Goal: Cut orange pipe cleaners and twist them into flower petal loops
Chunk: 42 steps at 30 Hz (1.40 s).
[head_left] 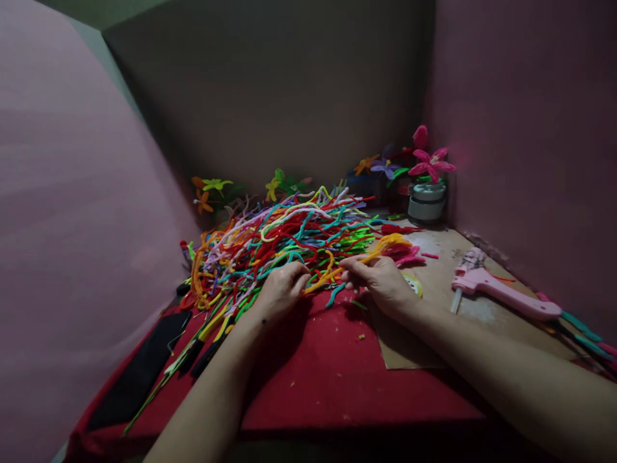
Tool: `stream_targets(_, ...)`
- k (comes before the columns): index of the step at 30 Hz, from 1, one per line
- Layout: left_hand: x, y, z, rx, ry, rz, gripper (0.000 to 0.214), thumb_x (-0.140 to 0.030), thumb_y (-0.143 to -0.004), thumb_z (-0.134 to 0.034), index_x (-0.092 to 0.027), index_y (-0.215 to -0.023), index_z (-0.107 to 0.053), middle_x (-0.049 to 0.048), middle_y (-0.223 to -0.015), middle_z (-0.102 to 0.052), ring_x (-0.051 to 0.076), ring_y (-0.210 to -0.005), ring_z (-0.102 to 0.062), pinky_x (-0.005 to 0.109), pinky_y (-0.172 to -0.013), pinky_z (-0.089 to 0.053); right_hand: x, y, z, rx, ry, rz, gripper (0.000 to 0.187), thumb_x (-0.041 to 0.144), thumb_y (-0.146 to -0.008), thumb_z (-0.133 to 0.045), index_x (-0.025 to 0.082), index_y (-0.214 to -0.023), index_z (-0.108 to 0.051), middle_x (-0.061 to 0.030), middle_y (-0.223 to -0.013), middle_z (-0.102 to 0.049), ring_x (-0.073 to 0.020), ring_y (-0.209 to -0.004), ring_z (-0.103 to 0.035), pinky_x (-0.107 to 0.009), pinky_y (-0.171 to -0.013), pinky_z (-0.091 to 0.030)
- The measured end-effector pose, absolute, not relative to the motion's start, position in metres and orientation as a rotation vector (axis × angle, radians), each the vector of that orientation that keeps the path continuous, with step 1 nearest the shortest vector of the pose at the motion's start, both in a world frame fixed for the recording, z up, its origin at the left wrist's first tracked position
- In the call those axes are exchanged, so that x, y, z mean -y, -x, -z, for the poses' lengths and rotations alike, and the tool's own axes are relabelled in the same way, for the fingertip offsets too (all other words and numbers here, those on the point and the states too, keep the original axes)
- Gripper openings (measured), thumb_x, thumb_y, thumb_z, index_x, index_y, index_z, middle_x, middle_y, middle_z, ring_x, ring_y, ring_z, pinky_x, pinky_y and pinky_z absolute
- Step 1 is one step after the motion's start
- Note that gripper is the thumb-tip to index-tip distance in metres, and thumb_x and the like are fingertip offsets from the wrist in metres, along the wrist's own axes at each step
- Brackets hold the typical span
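1. So both hands are busy with one orange-yellow fuzzy strand (324,284), held low over the front edge of the big pile, between the two sets of fingertips.
2. Left hand (283,290): fingers curled in, thumb and forefinger nearly closed on the strand's near end. Looks like a light pinch, probably to steady that end, though the actual contact is tiny from here.
3. Right hand (380,281): also mostly closed, pinching further up, with the fatter looped end poking out past the knuckles. My guess is that gripping at two spots stops a bendy thing like this from flopping.
4. The heap of coloured fuzzy sticks (284,238) sits right behind the hands, I'd say so any colour is an easy grab.
5. Pink glue gun (506,296) lies on the brown board (405,352) off to the right, maybe so drips miss the red cloth (337,392) on the worktop.
6. Black-handled tools (207,347) and a flat dark slab (142,370) are over on the left, likely parked out of the way. Can't tell what the slab is.
7. Pink fuzzy flower (432,164) stands upright in a grey pot (427,204) at the back, presumably safe from elbows there.
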<state>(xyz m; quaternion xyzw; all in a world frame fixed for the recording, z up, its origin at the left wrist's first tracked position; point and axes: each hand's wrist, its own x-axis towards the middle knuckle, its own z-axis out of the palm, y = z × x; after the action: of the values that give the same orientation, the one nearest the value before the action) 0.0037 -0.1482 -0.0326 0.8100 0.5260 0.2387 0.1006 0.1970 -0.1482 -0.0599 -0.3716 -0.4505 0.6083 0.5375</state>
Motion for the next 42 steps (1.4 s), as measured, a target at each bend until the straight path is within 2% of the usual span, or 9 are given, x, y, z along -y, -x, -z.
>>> stream_targets(8, 0.159, -0.018, 0.034, -1.388, -2.414, -0.637, 0.021, -0.034, -0.077, -0.051, -0.017, -0.087, -0.059, 0.002, -0.077, -0.061, 0.012, -0.067, -0.052, 0.021, -0.063, -0.039, 0.143, -0.2, 0.066, 0.979, 0.771, -1.6, 0.028, 0.039, -0.074, -0.058, 0.011, -0.077, -0.061, -0.0019, -0.057, -0.06, -0.0078, -0.042, -0.052, -0.018, -0.037, -0.036)
stream_targets(13, 0.162, -0.021, 0.037, -1.312, -2.329, -0.583, 0.022, -0.031, -0.082, -0.041, -0.016, -0.079, -0.057, -0.0025, -0.059, -0.051, 0.008, -0.054, -0.042, 0.018, -0.054, -0.033, 0.144, -0.2, 0.061, 0.947, 0.665, -1.516, 0.036, 0.047, -0.076, -0.052, 0.012, -0.069, -0.06, -0.0013, -0.055, -0.056, -0.0087, -0.047, -0.049, -0.02, -0.045, -0.038)
stream_targets(17, 0.168, -0.027, 0.035, -1.22, -2.259, -0.565, 0.023, -0.033, -0.083, -0.04, -0.016, -0.071, -0.051, -0.0042, -0.059, -0.042, 0.008, -0.055, -0.036, 0.019, -0.053, -0.03, 0.144, -0.201, 0.051, 0.796, 0.553, -1.732, 0.044, 0.053, -0.081, -0.04, 0.017, -0.061, -0.053, -0.003, -0.056, -0.056, -0.0133, -0.054, -0.052, -0.027, -0.054, -0.042)
stream_targets(23, 0.175, -0.034, 0.034, -1.099, -2.153, -0.543, 0.023, -0.032, -0.083, -0.04, -0.016, -0.068, -0.047, -0.0034, -0.062, -0.041, 0.008, -0.058, -0.035, 0.02, -0.056, -0.031, 0.137, -0.214, 0.039, 0.564, 0.513, -1.849, 0.048, 0.048, -0.087, -0.029, 0.019, -0.049, -0.031, 0.0056, -0.039, -0.028, -0.0068, -0.034, -0.023, -0.022, -0.039, -0.028)
stream_targets(26, 0.174, -0.03, 0.028, -1.132, -1.976, -0.544, 0.024, -0.035, -0.081, -0.043, -0.016, -0.067, -0.047, -0.0051, -0.056, -0.035, 0.006, -0.051, -0.03, 0.018, -0.048, -0.027, 0.129, -0.223, 0.032, 0.485, 0.473, -1.752, 0.047, 0.046, -0.087, -0.032, 0.019, -0.05, -0.028, 0.0069, -0.038, -0.025, -0.0061, -0.034, -0.019, -0.021, -0.038, -0.024)
stream_targets(29, 0.172, -0.028, 0.024, -1.15, -1.705, -0.608, 0.025, -0.039, -0.079, -0.046, -0.016, -0.07, -0.048, -0.0079, -0.049, -0.029, 0.004, -0.042, -0.024, 0.017, -0.04, -0.019, 0.127, -0.224, 0.031, 0.394, 0.362, -1.705, 0.038, 0.038, -0.085, -0.044, 0.018, -0.054, -0.037, 0.0059, -0.041, -0.038, -0.0064, -0.037, -0.033, -0.022, -0.044, -0.034)
stream_targets(33, 0.172, -0.031, 0.025, -1.09, -1.479, -0.719, 0.025, -0.04, -0.077, -0.05, -0.017, -0.07, -0.045, -0.0101, -0.044, -0.027, 0.003, -0.037, -0.02, 0.015, -0.036, -0.017, 0.14, -0.207, 0.04, 0.531, 0.302, -1.776, 0.01, 0.026, -0.077, -0.057, 0.016, -0.076, -0.057, -0.0018, -0.069, -0.062, -0.0122, -0.065, -0.057, -0.028, -0.068, -0.044)
stream_targets(37, 0.174, -0.034, 0.03, -1.086, -1.51, -0.73, 0.026, -0.041, -0.076, -0.051, -0.016, -0.07, -0.047, -0.0091, -0.045, -0.031, 0.003, -0.037, -0.023, 0.015, -0.036, -0.018, 0.156, -0.193, 0.049, 0.728, 0.27, -1.851, 0.014, 0.025, -0.075, -0.059, 0.014, -0.082, -0.062, -0.0058, -0.077, -0.066, -0.0155, -0.078, -0.06, -0.031, -0.079, -0.042)
stream_targets(42, 0.174, -0.034, 0.031, -1.072, -1.534, -0.701, 0.028, -0.043, -0.078, -0.049, -0.015, -0.08, -0.05, -0.0093, -0.047, -0.03, 0.003, -0.037, -0.021, 0.016, -0.036, -0.018, 0.158, -0.195, 0.049, 0.796, 0.256, -1.773, 0.006, 0.019, -0.076, -0.057, 0.014, -0.077, -0.06, -0.004, -0.069, -0.065, -0.0151, -0.071, -0.062, -0.033, -0.079, -0.044)
